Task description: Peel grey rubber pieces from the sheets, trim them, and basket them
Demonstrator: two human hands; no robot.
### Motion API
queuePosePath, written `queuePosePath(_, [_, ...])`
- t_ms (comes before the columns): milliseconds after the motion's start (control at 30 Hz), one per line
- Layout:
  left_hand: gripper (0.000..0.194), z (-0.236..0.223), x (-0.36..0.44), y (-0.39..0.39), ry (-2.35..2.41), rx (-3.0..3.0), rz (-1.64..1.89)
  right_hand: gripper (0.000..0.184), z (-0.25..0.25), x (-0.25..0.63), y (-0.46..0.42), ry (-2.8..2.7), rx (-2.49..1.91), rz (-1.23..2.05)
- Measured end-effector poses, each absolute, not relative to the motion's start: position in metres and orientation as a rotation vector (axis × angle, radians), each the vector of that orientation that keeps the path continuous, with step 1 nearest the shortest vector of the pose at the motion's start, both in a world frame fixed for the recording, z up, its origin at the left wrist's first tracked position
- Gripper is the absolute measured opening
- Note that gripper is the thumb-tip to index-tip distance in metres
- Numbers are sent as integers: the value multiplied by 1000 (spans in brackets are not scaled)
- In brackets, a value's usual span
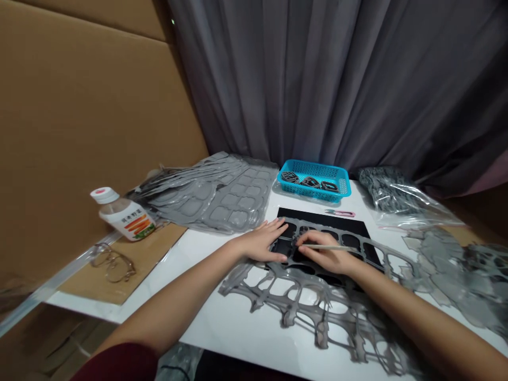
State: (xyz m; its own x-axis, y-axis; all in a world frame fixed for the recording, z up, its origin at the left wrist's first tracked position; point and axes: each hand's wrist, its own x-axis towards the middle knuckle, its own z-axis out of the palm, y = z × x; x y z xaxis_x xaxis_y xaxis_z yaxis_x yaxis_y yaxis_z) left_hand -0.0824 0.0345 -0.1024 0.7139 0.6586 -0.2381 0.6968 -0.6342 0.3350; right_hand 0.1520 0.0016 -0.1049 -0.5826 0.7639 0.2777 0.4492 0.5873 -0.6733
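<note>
My left hand (264,242) lies flat with its fingers spread, on the left edge of a grey, rubbery-looking sheet with several openings (289,317). In my right hand (323,254) is a thin tool with a pale, stick-like handle (335,247). Its tip, hidden by my fingers, is at the sheet just right of my left hand. Part of the sheet rests on a black mat (293,214), whose dark surface shows through the openings. The rest spreads across the white table toward me and to the right.
Behind the mat stands a blue basket (317,197) holding several dark looped pieces. Pink-handled snips (340,212) lie before it. Grey sheets (234,201) are stacked left; a bottle (127,217) and glasses (113,262) sit farther left. A plastic bag (397,196) and grey scraps (448,275) lie right.
</note>
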Motion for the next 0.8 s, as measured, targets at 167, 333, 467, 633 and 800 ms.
queuePosePath(167, [110, -99, -89, 39, 998, 2473, -232, 8, -119, 134, -7, -2238, -894, 904])
queuePosePath(333, [112, -100, -87, 41, 989, 2452, -286, 7, -125, 135, -8, -2208, -852, 986])
queuePosePath(467, [112, -101, -86, 42, 995, 2453, -319, 7, -127, 130, -7, -2209, -816, 997])
queuePosePath(633, [112, -100, -87, 44, 995, 2451, -357, 9, -126, 128, -9, -2235, -782, 950])
queuePosePath(800, [111, -95, -85, 43, 1010, 2432, -371, 11, -122, 142, -6, -2272, -761, 928])
